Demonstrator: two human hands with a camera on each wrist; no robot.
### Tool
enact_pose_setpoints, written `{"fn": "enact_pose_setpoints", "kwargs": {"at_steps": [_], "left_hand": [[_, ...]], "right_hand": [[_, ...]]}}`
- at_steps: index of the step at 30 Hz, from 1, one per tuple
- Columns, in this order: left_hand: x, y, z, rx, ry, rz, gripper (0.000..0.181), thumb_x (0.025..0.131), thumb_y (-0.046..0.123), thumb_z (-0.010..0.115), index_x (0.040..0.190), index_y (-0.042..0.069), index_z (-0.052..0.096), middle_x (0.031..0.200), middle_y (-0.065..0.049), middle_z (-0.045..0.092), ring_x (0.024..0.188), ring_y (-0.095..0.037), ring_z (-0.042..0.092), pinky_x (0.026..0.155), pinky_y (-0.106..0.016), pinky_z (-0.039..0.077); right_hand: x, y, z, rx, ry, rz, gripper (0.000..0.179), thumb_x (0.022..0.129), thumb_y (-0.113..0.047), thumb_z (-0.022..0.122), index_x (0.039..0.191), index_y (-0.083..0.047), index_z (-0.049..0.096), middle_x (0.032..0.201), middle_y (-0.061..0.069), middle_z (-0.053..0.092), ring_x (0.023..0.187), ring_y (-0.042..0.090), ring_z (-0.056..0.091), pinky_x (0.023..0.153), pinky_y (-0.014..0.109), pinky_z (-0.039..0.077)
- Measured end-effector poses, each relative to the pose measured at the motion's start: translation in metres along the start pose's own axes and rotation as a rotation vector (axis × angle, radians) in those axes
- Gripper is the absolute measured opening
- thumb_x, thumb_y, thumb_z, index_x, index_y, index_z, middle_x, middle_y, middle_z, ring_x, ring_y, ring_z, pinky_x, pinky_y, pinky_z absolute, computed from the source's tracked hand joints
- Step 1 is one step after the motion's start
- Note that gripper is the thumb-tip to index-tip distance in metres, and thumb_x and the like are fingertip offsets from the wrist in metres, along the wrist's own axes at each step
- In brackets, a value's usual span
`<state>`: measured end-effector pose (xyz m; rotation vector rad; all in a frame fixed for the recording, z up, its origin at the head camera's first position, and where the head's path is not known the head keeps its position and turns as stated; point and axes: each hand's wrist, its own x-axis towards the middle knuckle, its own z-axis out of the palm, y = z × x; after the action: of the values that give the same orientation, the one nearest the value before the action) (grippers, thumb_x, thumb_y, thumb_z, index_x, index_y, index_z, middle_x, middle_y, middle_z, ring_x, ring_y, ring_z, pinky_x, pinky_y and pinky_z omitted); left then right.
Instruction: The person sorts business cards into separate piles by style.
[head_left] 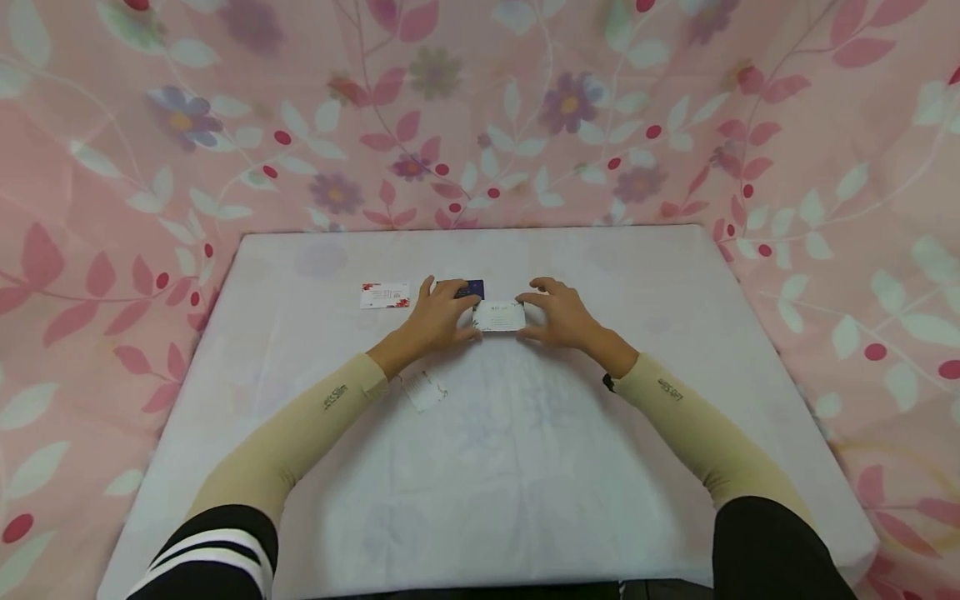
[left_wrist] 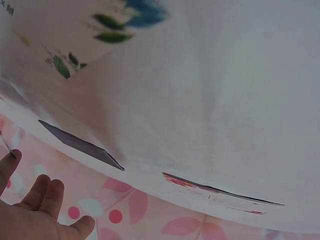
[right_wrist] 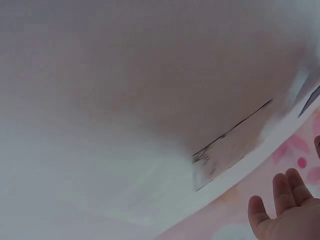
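Note:
A white card (head_left: 499,317) with small print and dark sprigs at its corners lies between the two hands. The left hand (head_left: 438,317) holds its left end, thumb at the near corner and index finger at the far one. At the right end, the right hand (head_left: 564,317) grips the corners the same way. Its other fingers are raised in the right wrist view, beside the white card (right_wrist: 232,142). Behind the left hand sits a dark blue card (head_left: 472,288), partly covered by the fingers. A white card with red corners (head_left: 385,295) lies further left.
Another white card (head_left: 423,392), printed with leaves, lies below the left wrist; its blue flower and green leaves show large in the left wrist view. A pale cloth covers the table (head_left: 480,483). Pink floral fabric (head_left: 465,108) hangs behind and at both sides.

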<state>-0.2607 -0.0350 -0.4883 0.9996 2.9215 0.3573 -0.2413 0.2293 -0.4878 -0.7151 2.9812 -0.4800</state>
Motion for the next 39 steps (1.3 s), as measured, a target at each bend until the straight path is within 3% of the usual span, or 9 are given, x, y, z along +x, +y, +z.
{"fn": "enact_pose_setpoints", "kwargs": {"at_steps": [8, 19, 30, 39], "left_hand": [[0.037, 0.004, 0.000, 0.054, -0.044, -0.018, 0.064, 0.084, 0.054, 0.072, 0.138, 0.022, 0.058, 0.153, -0.013, 0.040, 0.142, -0.034, 0.035, 0.117, -0.065, 0.011], [0.083, 0.012, -0.003, 0.076, -0.159, -0.113, 0.065, 0.085, 0.055, 0.070, 0.142, 0.028, 0.055, 0.155, -0.012, 0.035, 0.144, -0.034, 0.030, 0.116, -0.067, 0.009], [0.101, 0.022, 0.010, 0.079, -0.241, -0.166, 0.066, 0.082, 0.058, 0.072, 0.139, 0.029, 0.058, 0.148, -0.013, 0.040, 0.139, -0.036, 0.033, 0.114, -0.068, 0.010], [0.108, 0.027, 0.014, 0.063, -0.265, -0.183, 0.064, 0.084, 0.056, 0.072, 0.139, 0.029, 0.057, 0.143, -0.012, 0.042, 0.137, -0.036, 0.034, 0.113, -0.068, 0.013]], "right_hand": [[0.008, 0.029, -0.008, 0.084, -0.019, 0.062, 0.063, 0.079, -0.041, 0.082, 0.134, -0.017, 0.062, 0.150, 0.023, 0.041, 0.135, 0.044, 0.042, 0.104, 0.066, 0.035], [0.023, 0.057, -0.016, 0.094, -0.120, 0.168, 0.063, 0.087, -0.042, 0.075, 0.142, -0.019, 0.054, 0.155, 0.026, 0.029, 0.139, 0.050, 0.033, 0.106, 0.069, 0.030], [0.024, 0.068, -0.014, 0.109, -0.183, 0.227, 0.063, 0.088, -0.039, 0.073, 0.143, -0.015, 0.053, 0.153, 0.029, 0.030, 0.139, 0.049, 0.032, 0.108, 0.067, 0.029], [0.022, 0.077, -0.013, 0.126, -0.180, 0.248, 0.064, 0.088, -0.039, 0.073, 0.143, -0.013, 0.053, 0.154, 0.029, 0.029, 0.140, 0.049, 0.030, 0.108, 0.067, 0.029]]}}
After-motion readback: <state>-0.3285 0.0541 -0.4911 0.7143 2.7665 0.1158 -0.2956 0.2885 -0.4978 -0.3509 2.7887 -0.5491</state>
